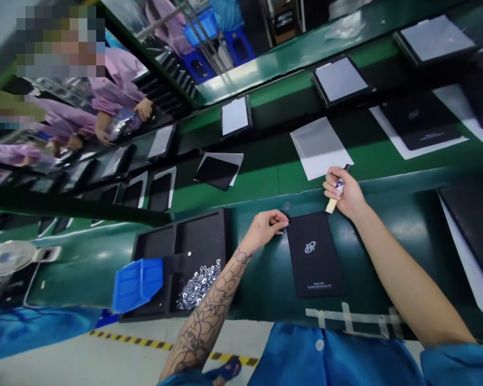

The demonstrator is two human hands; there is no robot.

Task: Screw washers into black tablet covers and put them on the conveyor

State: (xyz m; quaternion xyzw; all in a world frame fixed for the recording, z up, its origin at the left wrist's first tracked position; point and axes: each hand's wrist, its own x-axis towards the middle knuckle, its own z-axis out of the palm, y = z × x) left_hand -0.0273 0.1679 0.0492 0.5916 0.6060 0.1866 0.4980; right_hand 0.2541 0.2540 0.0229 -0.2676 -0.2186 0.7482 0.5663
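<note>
A black tablet back cover (314, 255) with a white logo lies flat on the green bench in front of me. My left hand (266, 225) has its fingers pinched together at the cover's upper left corner. My right hand (340, 192) is closed round a small pen-like tool (335, 194) with a tan handle and dark tip, held just above the cover's top right corner.
A black tray (177, 242) left of the cover holds a heap of small silver screws (198, 283); a blue bin (138, 283) rests on its edge. Several black tablets and white sheets lie on the green conveyor (273, 177) beyond. People in pink coats work at far left.
</note>
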